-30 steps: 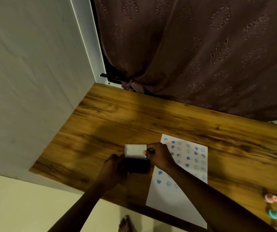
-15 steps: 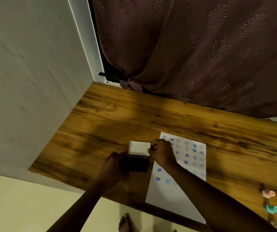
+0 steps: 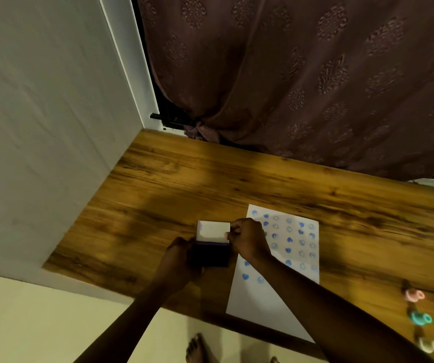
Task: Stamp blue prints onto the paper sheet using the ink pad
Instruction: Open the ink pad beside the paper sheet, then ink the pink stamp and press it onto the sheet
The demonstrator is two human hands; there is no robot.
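bare wooden table (image 3: 184,184) is lying open left of and beyond the ink pad (image 3: 212,247); the wall (image 3: 40,127) is closing the left, the curtain (image 3: 315,87) the far edge, three small stamps (image 3: 417,318) sitting at right.

Your counter (image 3: 237,184) is wood-grain, smooth with a low sheen. Your paper sheet (image 3: 265,297) is matt white. Your curtain (image 3: 302,74) is embossed cloth. Your wall (image 3: 40,113) is matt, faintly textured.

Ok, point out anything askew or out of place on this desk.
The paper sheet lies skewed, its near corner overhanging the wooden desk edge. The stamps lie tipped at the right. No spills show.
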